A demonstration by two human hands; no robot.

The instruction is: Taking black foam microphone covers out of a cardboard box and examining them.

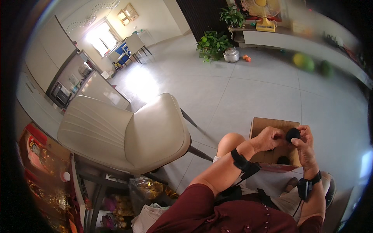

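Observation:
A round black object [293,135], its kind not clear, is pinched between the thumb and fingers of my right hand [305,141]. Close beside its left side is my left hand [270,138], with bent fingers. Whether those fingertips grip anything is hidden. Both hands are over an open cardboard box [259,125] on the floor in front of me. Another dark round object [283,160] lies inside the box near its front wall. Part of a further dark thing shows below my left hand.
A cream chair [157,131] stands to my left, near a shelf [96,180] with jars and bags. Farther off on the tiled floor [204,84] are a potted plant [214,45], a metal kettle [231,55] and blurred green round things [303,62]. A yellow fan [265,24] tops the low cabinet [268,39].

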